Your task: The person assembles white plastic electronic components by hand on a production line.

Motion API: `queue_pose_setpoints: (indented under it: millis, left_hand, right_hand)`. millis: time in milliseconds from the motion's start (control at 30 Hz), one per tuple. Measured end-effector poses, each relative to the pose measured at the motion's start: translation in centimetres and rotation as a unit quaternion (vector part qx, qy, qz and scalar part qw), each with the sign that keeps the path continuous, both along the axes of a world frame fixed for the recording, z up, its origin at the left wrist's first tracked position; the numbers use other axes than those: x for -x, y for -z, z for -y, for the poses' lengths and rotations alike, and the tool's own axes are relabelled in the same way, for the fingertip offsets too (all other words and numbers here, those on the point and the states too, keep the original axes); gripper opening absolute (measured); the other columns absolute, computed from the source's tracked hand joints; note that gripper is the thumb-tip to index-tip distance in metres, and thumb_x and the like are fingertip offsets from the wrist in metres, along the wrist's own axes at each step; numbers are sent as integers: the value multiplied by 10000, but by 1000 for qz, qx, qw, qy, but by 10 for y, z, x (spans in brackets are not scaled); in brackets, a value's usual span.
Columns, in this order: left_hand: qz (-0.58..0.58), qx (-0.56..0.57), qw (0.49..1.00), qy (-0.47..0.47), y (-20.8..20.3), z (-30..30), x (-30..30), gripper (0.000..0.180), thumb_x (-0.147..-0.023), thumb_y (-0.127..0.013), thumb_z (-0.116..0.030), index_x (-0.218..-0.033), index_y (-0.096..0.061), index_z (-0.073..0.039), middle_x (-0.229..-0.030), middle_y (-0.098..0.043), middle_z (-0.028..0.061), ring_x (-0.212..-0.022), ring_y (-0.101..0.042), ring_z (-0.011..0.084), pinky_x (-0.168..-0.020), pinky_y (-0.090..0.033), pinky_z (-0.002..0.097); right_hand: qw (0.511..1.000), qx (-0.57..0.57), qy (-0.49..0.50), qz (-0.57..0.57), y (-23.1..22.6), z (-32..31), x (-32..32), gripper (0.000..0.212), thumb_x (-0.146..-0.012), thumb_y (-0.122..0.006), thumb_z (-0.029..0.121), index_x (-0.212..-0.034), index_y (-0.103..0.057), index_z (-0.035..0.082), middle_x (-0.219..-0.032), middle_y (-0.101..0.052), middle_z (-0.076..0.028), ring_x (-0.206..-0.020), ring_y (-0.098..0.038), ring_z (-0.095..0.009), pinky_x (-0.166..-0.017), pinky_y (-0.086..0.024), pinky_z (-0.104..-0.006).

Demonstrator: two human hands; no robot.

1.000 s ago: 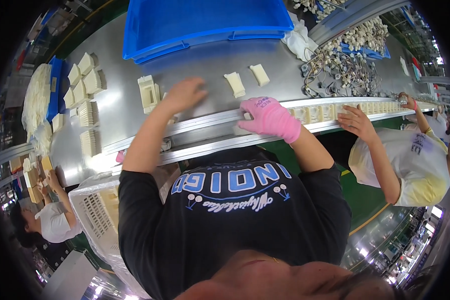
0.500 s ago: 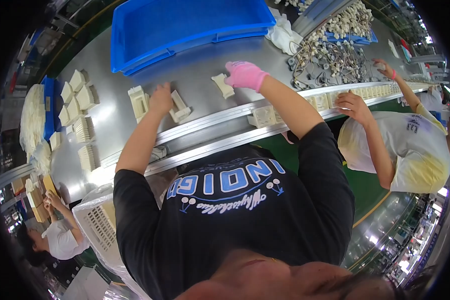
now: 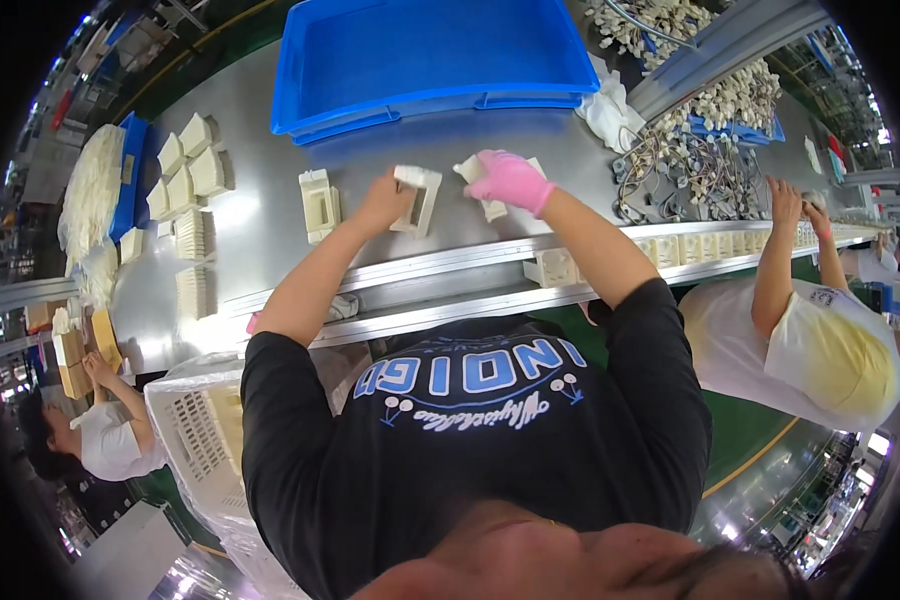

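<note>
My bare left hand (image 3: 380,204) grips a cream plastic housing (image 3: 428,198) by its left side, tilted above the metal table. To its right, my right hand (image 3: 510,182), in a pink glove, closes over a narrow cream plastic piece (image 3: 494,210). The glove hides the middle of that piece, and its fingertips are partly out of sight. Left of my left hand, a second cream housing (image 3: 320,207) with a rectangular hollow lies on the table.
Beyond my hands stands a big blue tray (image 3: 435,98). Cream parts (image 3: 192,170) are grouped at left. Wired parts (image 3: 685,175) pile up at right, near a co-worker (image 3: 790,330). A metal rail (image 3: 450,310) holding a row of cream housings (image 3: 670,250) runs along the near edge.
My left hand has raised and turned the cream housing. My gloved right hand has come over the narrow piece it was beside. The co-worker's hands have moved together at right; the whole view has shifted.
</note>
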State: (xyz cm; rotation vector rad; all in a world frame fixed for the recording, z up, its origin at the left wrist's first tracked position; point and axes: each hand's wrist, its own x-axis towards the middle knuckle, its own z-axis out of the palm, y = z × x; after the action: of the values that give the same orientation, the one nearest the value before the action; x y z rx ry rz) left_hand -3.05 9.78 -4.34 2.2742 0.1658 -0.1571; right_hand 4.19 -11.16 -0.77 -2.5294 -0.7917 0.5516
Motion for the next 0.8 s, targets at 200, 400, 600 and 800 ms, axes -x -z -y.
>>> queue_pose_setpoints:
  millis: [200,400,600,800]
  left_hand:
    - [-7,259,961,-96,-11,24,-6,290,-759,-442,-126,-1011,-545,-27,-908,-588,82,-806,-552,175,-712,-422,284]
    - [-42,487,860,-147,-32,73,5,253,-861,-425,-260,-1004,-450,-54,-858,-525,62,-756,-529,134,-613,-448,265]
    - [33,450,886,-106,-39,85,18,308,-912,-318,-324,-1062,-371,-61,-953,-496,77,-810,-528,146,-655,-466,263]
    - [133,465,874,-44,-24,80,15,327,-925,-274,-303,-1121,-373,-61,-996,-481,68,-885,-486,119,-729,-425,248]
  right_hand:
    - [884,-268,58,-380,-55,12,32,246,-736,-606,284,-751,-558,43,-543,-492,6,-455,-461,-62,-424,-366,-197]
    - [879,-325,130,-322,-52,15,52,236,-784,-523,257,-786,-543,22,-552,-501,-11,-452,-478,-59,-406,-373,-203]
    - [950,-270,156,2,-30,-5,63,253,-767,-517,180,-944,-467,7,-692,-561,-150,-635,-558,-303,-583,-434,-369]
    - [935,-314,122,113,-33,-8,74,370,-773,-517,158,-1097,-376,47,-731,-570,-146,-674,-564,-328,-589,-433,-394]
